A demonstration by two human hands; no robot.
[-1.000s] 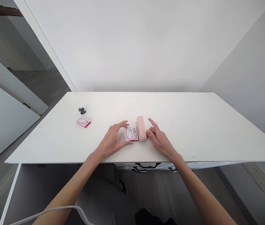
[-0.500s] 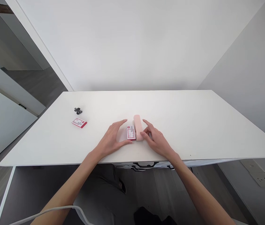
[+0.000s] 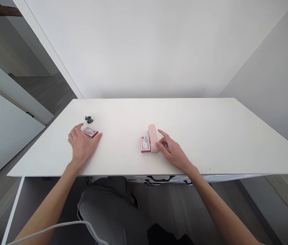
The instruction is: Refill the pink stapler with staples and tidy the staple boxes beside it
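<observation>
Left hand at the far box, right hand at the stapler.

The left hand (image 3: 81,144) lay open, thumb and fingers flanking the small red-and-white box (image 3: 90,132) near the bench (image 3: 210,136) left edge, not gripping it. The right hand (image 3: 171,153) rested open, fingertips touching the pink stapler (image 3: 153,137) mid-bench (a second box (image 3: 145,144) touching its left side). Stapler's long axis ran front to back. Advised: pinch the box by its long sides, clear of the black clip (image 3: 89,119).

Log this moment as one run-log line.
left hand: open, around far-left red-and-white box | right hand: fingertips on pink stapler | second red-and-white box: beside stapler | black clip: untouched
</observation>
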